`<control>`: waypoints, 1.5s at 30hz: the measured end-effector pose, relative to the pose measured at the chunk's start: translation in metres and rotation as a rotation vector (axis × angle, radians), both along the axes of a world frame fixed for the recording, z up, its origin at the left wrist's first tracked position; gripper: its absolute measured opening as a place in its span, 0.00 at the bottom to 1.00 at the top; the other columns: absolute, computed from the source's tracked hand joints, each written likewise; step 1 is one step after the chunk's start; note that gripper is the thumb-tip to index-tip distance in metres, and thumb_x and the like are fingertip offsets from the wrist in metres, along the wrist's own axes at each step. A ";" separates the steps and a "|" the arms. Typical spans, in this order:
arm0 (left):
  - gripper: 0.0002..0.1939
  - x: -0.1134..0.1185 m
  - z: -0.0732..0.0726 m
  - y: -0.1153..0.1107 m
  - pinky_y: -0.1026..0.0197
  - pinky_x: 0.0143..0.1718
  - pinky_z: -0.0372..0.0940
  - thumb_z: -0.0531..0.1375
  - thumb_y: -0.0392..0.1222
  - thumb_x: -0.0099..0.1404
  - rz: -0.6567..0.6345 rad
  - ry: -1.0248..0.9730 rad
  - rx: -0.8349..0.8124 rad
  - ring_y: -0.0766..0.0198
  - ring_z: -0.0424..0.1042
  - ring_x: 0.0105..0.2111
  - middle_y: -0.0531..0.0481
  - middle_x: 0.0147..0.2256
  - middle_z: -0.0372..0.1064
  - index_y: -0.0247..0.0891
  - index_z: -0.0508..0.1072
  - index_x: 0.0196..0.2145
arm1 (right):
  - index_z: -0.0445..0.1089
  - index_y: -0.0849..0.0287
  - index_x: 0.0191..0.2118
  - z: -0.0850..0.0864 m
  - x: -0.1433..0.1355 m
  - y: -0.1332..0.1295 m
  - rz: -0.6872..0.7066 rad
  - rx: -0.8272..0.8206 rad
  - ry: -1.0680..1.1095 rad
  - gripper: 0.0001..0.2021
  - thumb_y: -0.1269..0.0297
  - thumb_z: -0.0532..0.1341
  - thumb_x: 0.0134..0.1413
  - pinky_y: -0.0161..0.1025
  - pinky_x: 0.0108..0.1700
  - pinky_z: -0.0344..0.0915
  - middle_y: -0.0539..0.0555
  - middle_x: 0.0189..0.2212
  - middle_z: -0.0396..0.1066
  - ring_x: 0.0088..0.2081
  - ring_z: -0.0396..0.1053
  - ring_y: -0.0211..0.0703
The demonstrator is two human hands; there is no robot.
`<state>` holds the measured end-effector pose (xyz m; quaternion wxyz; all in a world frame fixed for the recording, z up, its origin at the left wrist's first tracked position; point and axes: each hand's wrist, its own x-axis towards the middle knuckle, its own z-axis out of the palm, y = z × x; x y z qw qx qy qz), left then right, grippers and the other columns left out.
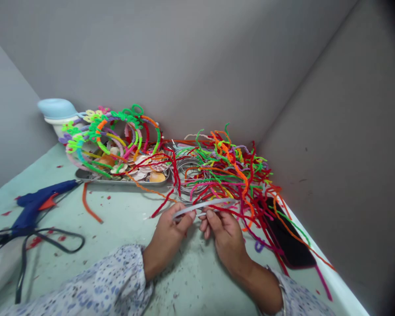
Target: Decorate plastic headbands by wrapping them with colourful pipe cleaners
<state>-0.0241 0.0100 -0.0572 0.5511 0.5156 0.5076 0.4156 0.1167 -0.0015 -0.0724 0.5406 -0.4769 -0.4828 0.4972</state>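
Note:
A thin pale grey hairband (210, 202) is held low over the table, its curve facing away from me. My left hand (167, 235) pinches it near its left side between thumb and fingers. On the other side my right hand (228, 239) has its fingers closed at the band's right end; the exact contact is partly hidden. Just beyond my hands lie a stack of bare metal hoops (189, 175) and a tangled heap of coloured pipe cleaners (237, 164). A red pipe cleaner (163, 204) rests near my left fingers.
Pipe-cleaner-wrapped hairbands (100, 131) lean over a metal tray (145, 183) of shells. A blue glue gun (36, 204) with a looping black cord (57, 250) lies left. Behind stands a blue-lidded container (57, 109). Right, a dark phone (291, 245) sits partly under pipe cleaners. Grey walls enclose the table.

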 end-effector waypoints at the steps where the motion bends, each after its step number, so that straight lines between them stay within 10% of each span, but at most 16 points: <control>1: 0.11 0.000 0.001 0.000 0.66 0.23 0.51 0.56 0.44 0.62 0.006 0.001 0.014 0.70 0.55 0.21 0.58 0.20 0.56 0.38 0.64 0.25 | 0.68 0.61 0.29 -0.001 0.000 -0.001 0.008 0.002 -0.020 0.15 0.55 0.55 0.59 0.32 0.25 0.62 0.49 0.20 0.67 0.20 0.63 0.33; 24: 0.09 0.002 0.004 0.006 0.64 0.19 0.45 0.54 0.39 0.55 0.034 -0.098 -0.139 0.70 0.50 0.17 0.58 0.15 0.53 0.38 0.63 0.19 | 0.68 0.57 0.36 -0.005 0.001 -0.009 0.011 0.086 -0.192 0.11 0.57 0.53 0.62 0.34 0.31 0.65 0.49 0.24 0.68 0.25 0.66 0.36; 45: 0.02 -0.002 -0.002 -0.005 0.64 0.31 0.58 0.57 0.37 0.61 -0.030 0.112 0.296 0.65 0.62 0.31 0.52 0.32 0.63 0.39 0.68 0.33 | 0.68 0.62 0.29 0.006 0.002 0.002 -0.019 -0.052 0.125 0.15 0.54 0.59 0.56 0.31 0.21 0.60 0.48 0.17 0.68 0.17 0.63 0.33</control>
